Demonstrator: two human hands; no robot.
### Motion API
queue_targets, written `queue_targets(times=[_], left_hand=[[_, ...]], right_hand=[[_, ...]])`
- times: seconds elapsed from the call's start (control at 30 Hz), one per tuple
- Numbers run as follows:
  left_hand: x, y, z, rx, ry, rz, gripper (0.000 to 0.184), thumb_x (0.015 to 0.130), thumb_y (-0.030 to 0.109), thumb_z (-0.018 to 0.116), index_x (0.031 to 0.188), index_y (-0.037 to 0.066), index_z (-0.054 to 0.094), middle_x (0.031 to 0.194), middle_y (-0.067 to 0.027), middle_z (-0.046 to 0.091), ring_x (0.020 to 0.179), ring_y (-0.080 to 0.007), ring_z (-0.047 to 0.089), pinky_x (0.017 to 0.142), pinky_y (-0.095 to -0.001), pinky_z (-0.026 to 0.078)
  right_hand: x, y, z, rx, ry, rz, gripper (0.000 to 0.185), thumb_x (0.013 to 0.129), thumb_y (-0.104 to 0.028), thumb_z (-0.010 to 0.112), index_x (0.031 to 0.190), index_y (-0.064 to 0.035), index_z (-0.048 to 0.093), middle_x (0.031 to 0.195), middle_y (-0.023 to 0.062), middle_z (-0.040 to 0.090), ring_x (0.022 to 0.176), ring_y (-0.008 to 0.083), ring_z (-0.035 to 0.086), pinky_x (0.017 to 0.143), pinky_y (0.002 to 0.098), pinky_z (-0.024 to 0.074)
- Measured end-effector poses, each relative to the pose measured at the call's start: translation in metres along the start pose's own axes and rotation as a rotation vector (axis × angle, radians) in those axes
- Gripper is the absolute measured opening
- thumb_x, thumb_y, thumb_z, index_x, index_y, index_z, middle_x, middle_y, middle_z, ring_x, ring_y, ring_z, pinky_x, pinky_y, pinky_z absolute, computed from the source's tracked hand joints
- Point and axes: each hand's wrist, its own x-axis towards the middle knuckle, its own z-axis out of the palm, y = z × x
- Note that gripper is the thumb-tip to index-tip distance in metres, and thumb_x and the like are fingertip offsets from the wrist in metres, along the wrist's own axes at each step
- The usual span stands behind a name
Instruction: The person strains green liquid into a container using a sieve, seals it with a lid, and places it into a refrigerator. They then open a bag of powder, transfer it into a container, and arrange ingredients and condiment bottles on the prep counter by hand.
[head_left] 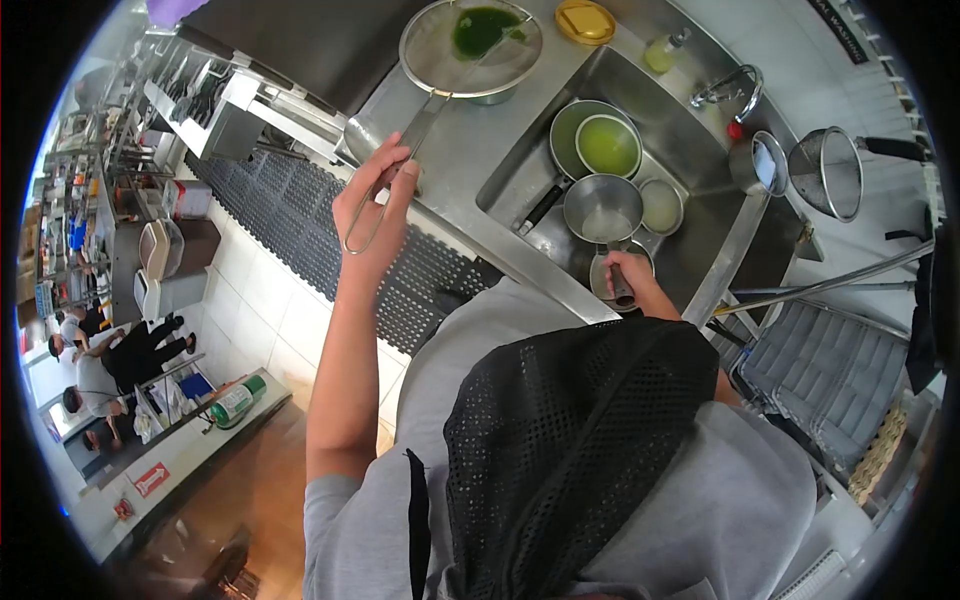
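One strainer [425, 60] over the steel desk [460, 160] is held by its long handle [430, 118] in the closed left grip [372, 205], the looped end reaching out past the near edge, while the right grip [633, 276] is wrapped round the dark handle [623, 291] of a saucepan [603, 210] down in the sink [530, 165]. Other pots [563, 143] crowd the saucepan closely, though bare steel lies between strainer and sink; below, a black mat [290, 200] runs over white tiles [245, 285], and I see several people [97, 397] across the room
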Motion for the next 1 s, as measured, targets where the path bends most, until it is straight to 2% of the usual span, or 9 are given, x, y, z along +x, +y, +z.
queue_targets(times=[0.2, 0.37, 0.43, 0.57, 0.6, 0.67, 0.7, 0.87, 1.0], left_hand=[[-0.007, -0.008, 0.001, -0.029, -0.003, -0.024, 0.028, 0.096, 0.007, 0.071, 0.123, -0.002, 0.069, 0.136, -0.0193, 0.066, 0.097, -0.0135, 0.066, 0.095, -0.03, 0.054], [-0.012, -0.019, 0.001, -0.008, -0.01, -0.087, 0.028, 0.097, 0.016, 0.072, 0.122, 0.003, 0.07, 0.099, -0.0079, 0.073, 0.096, -0.0135, 0.067, 0.087, -0.0293, 0.052], [-0.014, -0.02, 0.0, 0.002, -0.019, -0.091, 0.028, 0.097, 0.017, 0.072, 0.122, 0.004, 0.07, 0.099, -0.0081, 0.073, 0.094, -0.0135, 0.067, 0.086, -0.029, 0.052], [-0.013, -0.017, 0.001, 0.044, -0.023, -0.078, 0.03, 0.097, 0.019, 0.072, 0.123, 0.004, 0.069, 0.095, -0.0086, 0.073, 0.089, -0.0128, 0.066, 0.083, -0.0278, 0.052], [-0.013, -0.014, 0.002, 0.039, -0.038, -0.081, 0.03, 0.097, 0.019, 0.072, 0.123, 0.004, 0.069, 0.095, -0.0086, 0.073, 0.089, -0.0128, 0.066, 0.083, -0.0278, 0.052], [-0.012, -0.006, 0.0, -0.001, -0.085, -0.172, 0.032, 0.101, 0.012, 0.068, 0.128, -0.003, 0.064, 0.114, -0.0099, 0.072, 0.103, -0.0122, 0.065, 0.088, -0.0239, 0.051], [-0.01, -0.01, 0.0, -0.016, -0.088, -0.129, 0.031, 0.101, 0.012, 0.068, 0.128, -0.004, 0.063, 0.118, -0.0115, 0.072, 0.103, -0.0126, 0.066, 0.089, -0.0241, 0.051], [-0.006, -0.003, 0.002, 0.002, -0.07, -0.121, 0.03, 0.101, 0.012, 0.068, 0.127, -0.003, 0.064, 0.116, -0.0104, 0.073, 0.105, -0.0123, 0.066, 0.09, -0.0243, 0.051], [-0.008, -0.002, 0.004, 0.03, -0.068, -0.105, 0.029, 0.101, 0.011, 0.067, 0.126, -0.003, 0.064, 0.116, -0.0101, 0.073, 0.105, -0.0115, 0.066, 0.09, -0.0242, 0.052]], right_hand=[[0.013, 0.0, -0.031, -0.278, -0.069, -0.103, 0.016, 0.08, -0.017, 0.074, 0.083, -0.003, 0.067, 0.071, 0.0097, 0.066, 0.054, 0.0208, 0.064, 0.048, 0.0357, 0.0533], [0.014, -0.007, -0.029, -0.326, -0.08, -0.122, 0.017, 0.077, -0.018, 0.076, 0.081, -0.0036, 0.067, 0.073, 0.0085, 0.066, 0.058, 0.019, 0.064, 0.053, 0.0328, 0.0521], [0.02, -0.004, -0.027, -0.437, -0.005, -0.202, 0.016, 0.076, -0.018, 0.075, 0.078, -0.0041, 0.067, 0.073, 0.0075, 0.066, 0.061, 0.0194, 0.065, 0.057, 0.0346, 0.0522], [0.025, 0.009, -0.028, -0.365, 0.05, -0.247, 0.017, 0.076, -0.02, 0.074, 0.08, -0.0035, 0.07, 0.074, 0.0069, 0.066, 0.065, 0.0192, 0.064, 0.062, 0.0353, 0.0512], [0.028, 0.014, -0.03, -0.332, 0.085, -0.29, 0.019, 0.076, -0.021, 0.074, 0.081, -0.003, 0.07, 0.074, 0.0066, 0.065, 0.066, 0.0197, 0.063, 0.063, 0.0359, 0.0501], [0.032, 0.022, -0.038, -0.291, 0.139, -0.323, 0.021, 0.075, -0.022, 0.073, 0.082, -0.0024, 0.07, 0.073, 0.0064, 0.064, 0.067, 0.0201, 0.062, 0.064, 0.0365, 0.049], [0.036, 0.023, -0.041, -0.252, 0.182, -0.324, 0.024, 0.074, -0.024, 0.074, 0.082, -0.0018, 0.07, 0.072, 0.0065, 0.063, 0.068, 0.0206, 0.062, 0.064, 0.0374, 0.048], [0.044, 0.011, -0.047, -0.377, 0.429, -0.37, 0.036, 0.07, -0.028, 0.074, 0.09, 0.003, 0.071, 0.074, 0.0128, 0.065, 0.071, 0.025, 0.063, 0.067, 0.0399, 0.0482], [0.06, 0.012, -0.051, -0.304, 0.491, -0.46, 0.027, 0.073, -0.021, 0.073, 0.082, 0.0038, 0.067, 0.071, 0.0069, 0.061, 0.063, 0.0185, 0.055, 0.06, 0.037, 0.0437]])
